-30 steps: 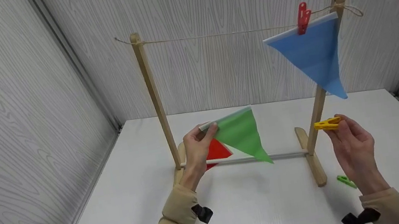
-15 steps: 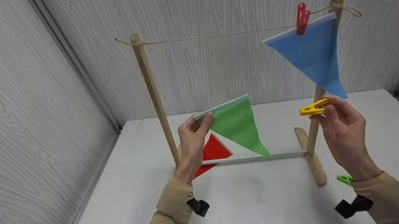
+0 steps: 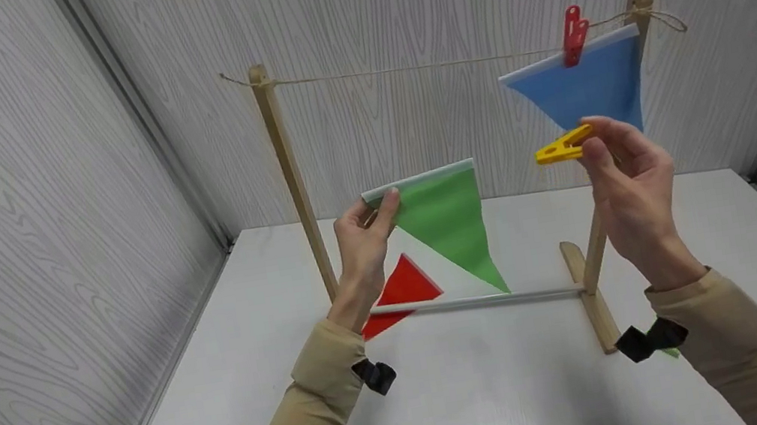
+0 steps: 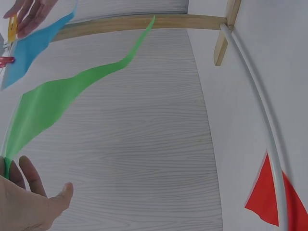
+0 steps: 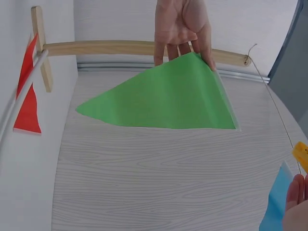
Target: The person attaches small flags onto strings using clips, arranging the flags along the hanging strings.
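Observation:
In the head view my left hand (image 3: 361,246) pinches a green triangular flag (image 3: 447,213) by the left end of its white top edge. The flag hangs point down, below the string (image 3: 401,70) and apart from it. My right hand (image 3: 637,190) holds a yellow clothespin (image 3: 562,147) between thumb and fingers, its tip toward the left. Behind that hand hangs a blue flag (image 3: 582,85), fastened to the string by a red clothespin (image 3: 574,35); its lower part is hidden. The right wrist view also shows the green flag (image 5: 163,98) stretched sideways from the left hand's fingers.
Two wooden posts (image 3: 289,173) bear the string, joined low down by a white rod (image 3: 536,293). A red flag (image 3: 406,282) lies on the white table (image 3: 483,393) under the rod. A green clothespin (image 3: 671,351) is mostly hidden behind the right sleeve.
Both hands have risen, the left with the green flag and the right with the yellow clothespin. The right hand has also moved left and now overlaps the blue flag in the head view.

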{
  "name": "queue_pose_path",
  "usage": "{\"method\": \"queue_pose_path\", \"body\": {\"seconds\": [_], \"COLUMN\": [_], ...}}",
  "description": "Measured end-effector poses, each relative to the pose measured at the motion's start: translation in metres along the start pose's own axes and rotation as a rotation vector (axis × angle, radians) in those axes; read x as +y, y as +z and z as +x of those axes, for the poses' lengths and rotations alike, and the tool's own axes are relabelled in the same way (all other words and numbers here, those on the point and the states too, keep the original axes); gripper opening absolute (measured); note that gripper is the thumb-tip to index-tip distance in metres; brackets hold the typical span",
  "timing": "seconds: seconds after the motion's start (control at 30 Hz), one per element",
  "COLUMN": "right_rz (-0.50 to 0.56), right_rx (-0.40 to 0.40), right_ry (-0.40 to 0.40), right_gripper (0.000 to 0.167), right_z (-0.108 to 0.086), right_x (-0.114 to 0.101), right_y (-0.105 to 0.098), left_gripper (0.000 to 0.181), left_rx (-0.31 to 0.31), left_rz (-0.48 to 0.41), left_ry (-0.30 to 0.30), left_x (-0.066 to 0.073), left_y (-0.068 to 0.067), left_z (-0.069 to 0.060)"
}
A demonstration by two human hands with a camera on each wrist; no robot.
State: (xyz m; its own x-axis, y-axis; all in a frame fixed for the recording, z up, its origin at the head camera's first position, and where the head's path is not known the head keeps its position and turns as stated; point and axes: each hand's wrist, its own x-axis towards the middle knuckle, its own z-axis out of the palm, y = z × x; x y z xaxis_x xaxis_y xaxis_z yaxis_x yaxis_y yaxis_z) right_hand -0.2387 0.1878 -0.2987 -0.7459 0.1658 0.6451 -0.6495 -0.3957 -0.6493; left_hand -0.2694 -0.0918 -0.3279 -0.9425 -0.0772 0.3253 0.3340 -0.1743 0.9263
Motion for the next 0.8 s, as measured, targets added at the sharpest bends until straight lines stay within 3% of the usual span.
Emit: {"method": "queue_pose_path", "body": {"seconds": [0.4, 0.8], "right_rz": [-0.134, -0.162], "right_rx": [-0.078, -0.158], "right_ry": [-0.075, -0.099], "right_gripper": [0.027, 0.025], "right_z": [0.041, 0.069], "right_x": [-0.004, -0.007], "right_y": [0.024, 0.040], "left_gripper": [0.024, 0.023], "left_rx": [0.022, 0.016], "left_rz": [0.031, 0.090], "left_ry": [0.052, 0.105], "left_x": [0.015, 0.027], "left_y": [0.007, 0.011], "left_z": [0.012, 0.024]}}
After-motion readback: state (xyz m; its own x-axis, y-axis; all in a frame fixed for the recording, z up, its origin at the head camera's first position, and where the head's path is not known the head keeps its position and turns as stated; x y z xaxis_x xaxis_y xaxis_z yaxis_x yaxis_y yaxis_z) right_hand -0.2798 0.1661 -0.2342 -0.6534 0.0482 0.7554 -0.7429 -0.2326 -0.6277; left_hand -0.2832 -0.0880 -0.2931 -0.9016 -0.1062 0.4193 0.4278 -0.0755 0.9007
